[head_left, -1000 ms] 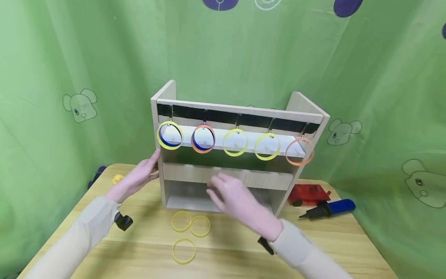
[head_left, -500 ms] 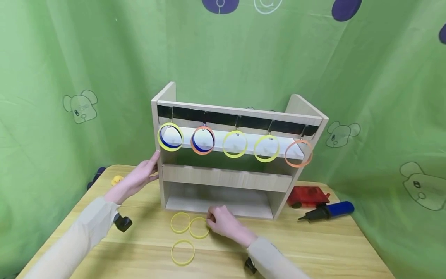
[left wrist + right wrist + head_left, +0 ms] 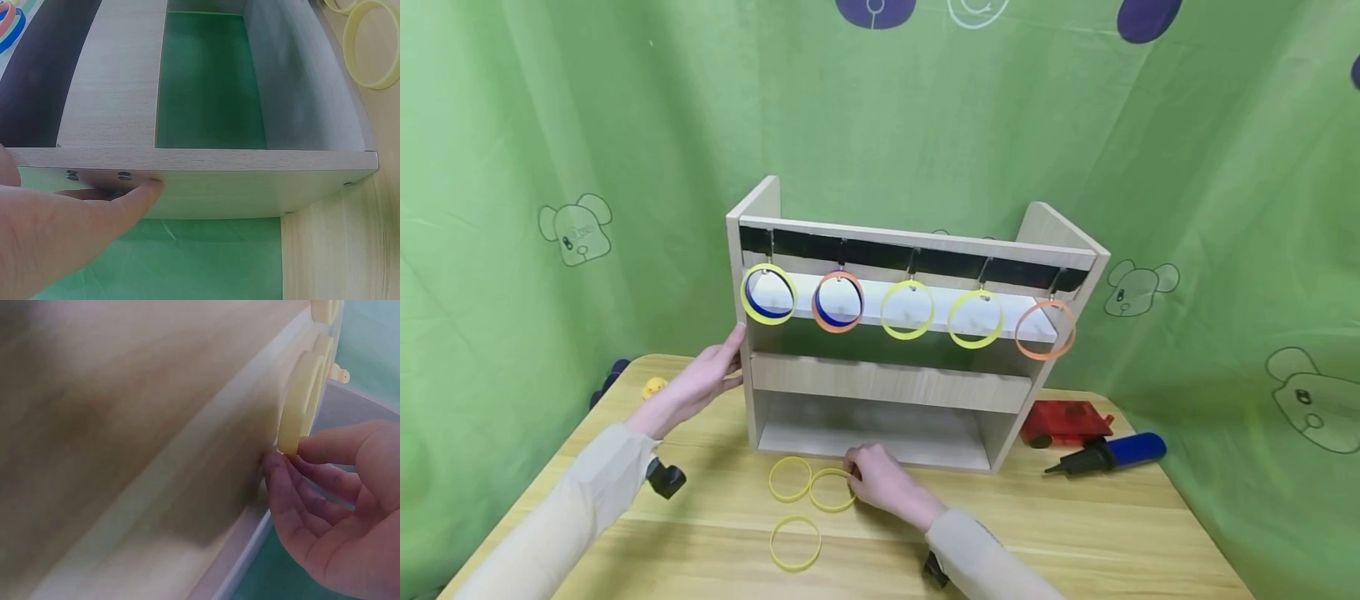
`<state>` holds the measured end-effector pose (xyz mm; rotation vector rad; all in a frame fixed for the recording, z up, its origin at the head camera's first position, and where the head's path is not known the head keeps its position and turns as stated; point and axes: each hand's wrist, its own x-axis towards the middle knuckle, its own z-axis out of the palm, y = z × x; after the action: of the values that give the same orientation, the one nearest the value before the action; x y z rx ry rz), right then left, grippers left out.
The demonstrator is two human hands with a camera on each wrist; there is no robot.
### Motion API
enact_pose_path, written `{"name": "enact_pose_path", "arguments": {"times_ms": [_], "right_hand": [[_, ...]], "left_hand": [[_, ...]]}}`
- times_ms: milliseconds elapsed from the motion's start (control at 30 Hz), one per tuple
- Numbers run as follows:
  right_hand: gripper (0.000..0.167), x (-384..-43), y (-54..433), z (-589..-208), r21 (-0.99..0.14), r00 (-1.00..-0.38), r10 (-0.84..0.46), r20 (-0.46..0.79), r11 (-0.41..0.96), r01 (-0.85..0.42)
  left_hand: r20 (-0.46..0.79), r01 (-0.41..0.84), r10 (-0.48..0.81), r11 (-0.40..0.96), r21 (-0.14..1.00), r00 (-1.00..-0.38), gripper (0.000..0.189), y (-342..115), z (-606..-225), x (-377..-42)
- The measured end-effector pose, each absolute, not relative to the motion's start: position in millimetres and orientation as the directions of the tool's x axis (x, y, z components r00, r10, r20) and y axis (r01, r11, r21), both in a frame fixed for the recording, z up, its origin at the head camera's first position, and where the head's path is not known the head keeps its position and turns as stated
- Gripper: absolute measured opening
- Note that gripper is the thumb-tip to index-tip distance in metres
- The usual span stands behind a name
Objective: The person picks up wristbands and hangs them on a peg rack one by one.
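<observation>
On the table [image 3: 1097, 533] lies the yellow ring [image 3: 290, 428] our right hand [image 3: 883, 483] pinches by its rim, two loose rings [image 3: 792, 568] near it; these three are left, while all five hooks [image 3: 913, 261] already bear hanging rings [image 3: 837, 328]. Our left hand [image 3: 707, 372] rests, fingers relaxed, against the shelf [image 3: 887, 381].

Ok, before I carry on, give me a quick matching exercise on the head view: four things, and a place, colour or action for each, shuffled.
Things
1. left hand
2. right hand
3. hand pump
4. rightmost hanging ring

Matches
A. orange
B. pinches a yellow ring
C. on the table, right of the wooden shelf
D. touches the shelf's side panel

Pairs: 1-D, 2-B, 3-C, 4-A
</observation>
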<state>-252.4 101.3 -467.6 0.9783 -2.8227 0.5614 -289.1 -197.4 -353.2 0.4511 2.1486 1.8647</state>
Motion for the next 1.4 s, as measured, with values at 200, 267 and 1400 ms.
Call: {"name": "enact_pose_path", "arguments": {"times_ms": [200,267,1400], "right_hand": [[0.008,-250,108,-453,-0.326,-0.778,-0.575,0.254,0.706,-0.628],[0.008,-248,112,-446,-0.296,-0.759,-0.58,0.297,0.7,-0.65],[0.009,-234,153,-195,0.127,-0.343,-0.557,0.757,0.64,-0.758]], "left_hand": [[0.008,0.063,0.396,0.125,0.99,-0.918,0.086,-198,-353,-290],[0.006,0.061,0.394,0.126,0.99,-0.919,0.086,-198,-353,-289],[0.001,0.055,0.394,0.128,0.99,-0.919,0.087,-195,-352,-288]]}}
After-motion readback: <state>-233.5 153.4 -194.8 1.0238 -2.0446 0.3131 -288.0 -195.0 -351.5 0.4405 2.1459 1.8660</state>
